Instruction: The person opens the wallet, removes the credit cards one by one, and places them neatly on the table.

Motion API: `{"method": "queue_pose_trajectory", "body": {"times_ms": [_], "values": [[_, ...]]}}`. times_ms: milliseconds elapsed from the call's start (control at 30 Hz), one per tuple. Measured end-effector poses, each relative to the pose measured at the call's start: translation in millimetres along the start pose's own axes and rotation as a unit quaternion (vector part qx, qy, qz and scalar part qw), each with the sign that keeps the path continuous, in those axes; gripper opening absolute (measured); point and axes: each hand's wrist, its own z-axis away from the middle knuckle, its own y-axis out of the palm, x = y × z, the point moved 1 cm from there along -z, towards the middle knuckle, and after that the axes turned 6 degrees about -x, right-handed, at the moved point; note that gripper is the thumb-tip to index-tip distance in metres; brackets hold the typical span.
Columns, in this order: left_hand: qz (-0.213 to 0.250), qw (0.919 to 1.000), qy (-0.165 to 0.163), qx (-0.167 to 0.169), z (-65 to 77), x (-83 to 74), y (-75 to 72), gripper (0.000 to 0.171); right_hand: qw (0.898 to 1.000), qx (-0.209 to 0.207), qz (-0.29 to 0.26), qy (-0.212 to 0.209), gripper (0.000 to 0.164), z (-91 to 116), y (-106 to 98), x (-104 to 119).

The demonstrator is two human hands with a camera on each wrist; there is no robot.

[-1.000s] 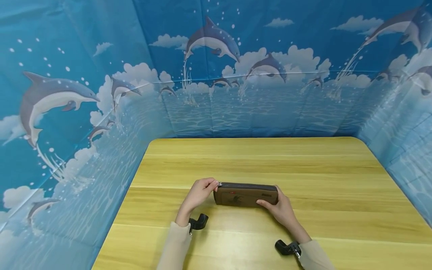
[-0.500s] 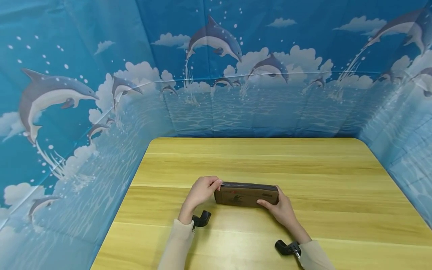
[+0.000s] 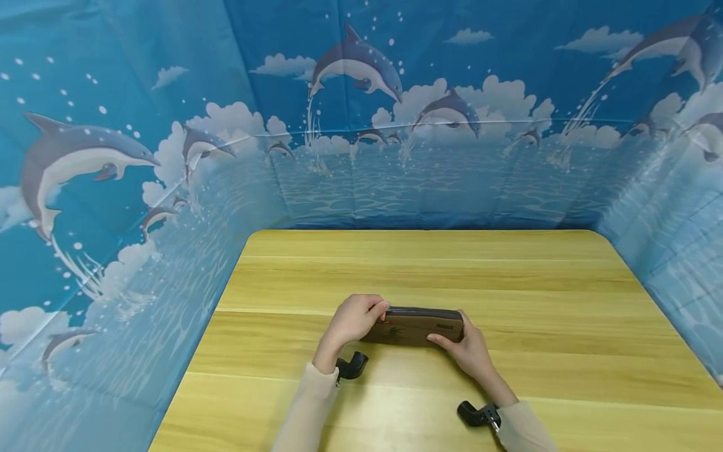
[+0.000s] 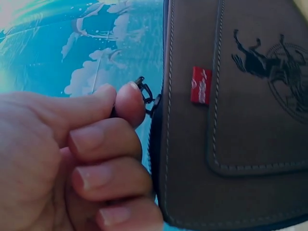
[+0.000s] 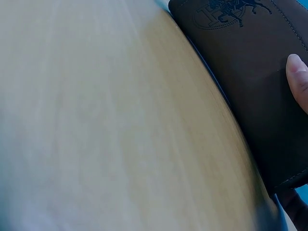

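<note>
A brown zip-around wallet [image 3: 418, 329] stands on its long edge, zipper side up, in the head view. At its right end my right hand [image 3: 473, 353] grips it, thumb across the front face; that thumb [image 5: 299, 82] also shows in the right wrist view. My left hand [image 3: 354, 319] is at the top edge, left of the wallet's middle. In the left wrist view its thumb and index finger pinch the small dark zipper pull [image 4: 147, 92], the other fingers curled beside the zipper. A red tag [image 4: 201, 85] and an embossed horse emblem [image 4: 272, 67] mark the front.
The wooden table [image 3: 429, 270] lies under both hands. A blue dolphin-print curtain [image 3: 395, 182] hangs behind it and along its left and right sides. Black camera mounts [image 3: 353, 365] sit at both wrists, below beige sleeves.
My left hand has moved right along the wallet's top edge with the zipper pull, now covering the wallet's upper left corner. The right hand keeps its grip almost unmoved.
</note>
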Motion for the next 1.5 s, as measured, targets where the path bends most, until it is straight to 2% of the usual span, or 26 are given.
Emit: {"method": "queue_pose_trajectory", "body": {"times_ms": [400,667,767,1333,1500], "values": [[-0.029,0.9994,0.012,0.013,-11.4,-13.7,12.5,0.034,1.0,-0.005,-0.016,0.006,0.044,0,2,1],[-0.051,0.9981,0.032,0.015,-18.4,-22.2,21.1,0.035,1.0,-0.003,-0.021,-0.008,0.041,-2,-8,39],[-0.06,0.9976,0.031,0.015,-20.6,-24.8,24.0,0.035,1.0,-0.002,-0.02,-0.007,0.041,-2,-9,42],[-0.095,0.9942,0.045,0.018,-30.0,-39.7,39.4,0.034,1.0,-0.007,-0.022,0.001,0.042,-2,-8,40],[-0.101,0.9931,0.055,0.021,-33.5,-43.0,43.3,0.034,1.0,-0.01,-0.02,-0.01,0.043,-1,-3,24]]}}
